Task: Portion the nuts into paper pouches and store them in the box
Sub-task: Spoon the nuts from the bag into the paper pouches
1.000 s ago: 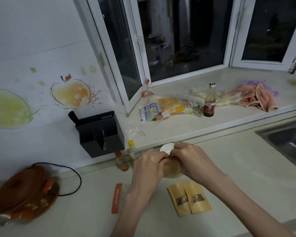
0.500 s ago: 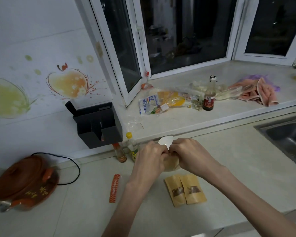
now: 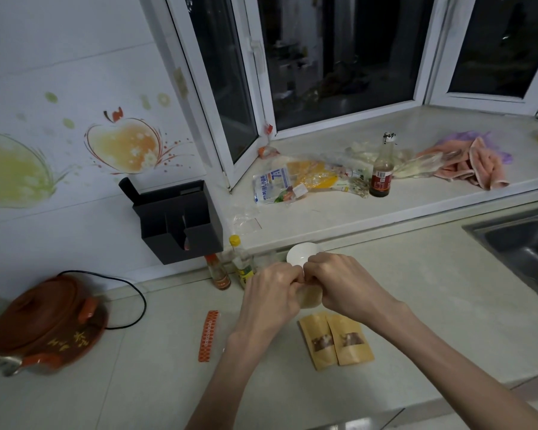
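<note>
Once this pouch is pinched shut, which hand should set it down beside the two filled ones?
Probably the right hand. Both it and the left hand pinch the pouch top, but the two filled pouches lie directly under the right wrist, so its reach looks shorter.

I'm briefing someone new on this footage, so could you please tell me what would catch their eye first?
At the centre, the left hand and right hand meet, both pinching the top of a pale pouch above the counter. Just in front lie two brown paper pouches side by side, each with a small window. At far left sits a brown clay pot with a black cord.
</note>
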Motion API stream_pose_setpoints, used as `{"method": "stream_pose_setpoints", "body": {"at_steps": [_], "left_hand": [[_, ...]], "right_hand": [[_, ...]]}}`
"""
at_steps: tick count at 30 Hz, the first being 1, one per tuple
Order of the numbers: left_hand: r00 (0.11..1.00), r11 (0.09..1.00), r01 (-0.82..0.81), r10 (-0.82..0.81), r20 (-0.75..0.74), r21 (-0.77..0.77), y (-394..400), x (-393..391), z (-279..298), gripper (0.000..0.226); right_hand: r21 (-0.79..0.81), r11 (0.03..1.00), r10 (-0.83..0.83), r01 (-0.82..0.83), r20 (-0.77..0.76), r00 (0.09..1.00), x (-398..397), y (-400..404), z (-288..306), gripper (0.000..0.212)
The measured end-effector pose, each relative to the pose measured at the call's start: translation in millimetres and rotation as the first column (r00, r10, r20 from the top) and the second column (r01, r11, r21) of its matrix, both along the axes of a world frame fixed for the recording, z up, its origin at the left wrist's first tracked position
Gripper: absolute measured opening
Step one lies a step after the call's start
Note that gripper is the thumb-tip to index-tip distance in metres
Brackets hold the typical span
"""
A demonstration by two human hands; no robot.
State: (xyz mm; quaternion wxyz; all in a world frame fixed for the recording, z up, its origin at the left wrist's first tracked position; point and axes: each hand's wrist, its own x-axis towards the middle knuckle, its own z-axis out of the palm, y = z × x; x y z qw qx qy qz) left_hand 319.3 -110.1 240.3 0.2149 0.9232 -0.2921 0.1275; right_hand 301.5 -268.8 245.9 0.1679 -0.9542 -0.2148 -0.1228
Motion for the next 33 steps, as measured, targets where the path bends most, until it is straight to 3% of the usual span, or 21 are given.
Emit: {"method": "stream_pose_setpoints", "body": {"at_steps": [12,25,30,33], "left_hand": [[0.983,0.993,-0.018,-0.003,-0.183,-0.117,9,15,-10,0.004],[0.997,0.996,0.021,-0.028,-0.072,-0.091,21,10,-23,0.009],[0.999,0.980,-0.023,0.018,-0.028,-0.196,26,4,-39,0.010],[0.993,0.950,-0.102,0.078,-0.091,-0.295,30,1,-53,0.007]], "right_hand": [[0.015,0.993,-0.115,0.117,-0.089,0.989,8,-9,-15,0.020],[0.114,0.990,-0.067,0.084,-0.143,0.988,7,-11,-26,0.021],[0.252,0.962,-0.079,0.107,-0.117,0.990,5,-7,-42,0.017],[0.323,0.934,-0.108,0.153,-0.153,0.982,6,-5,-56,0.017]]}}
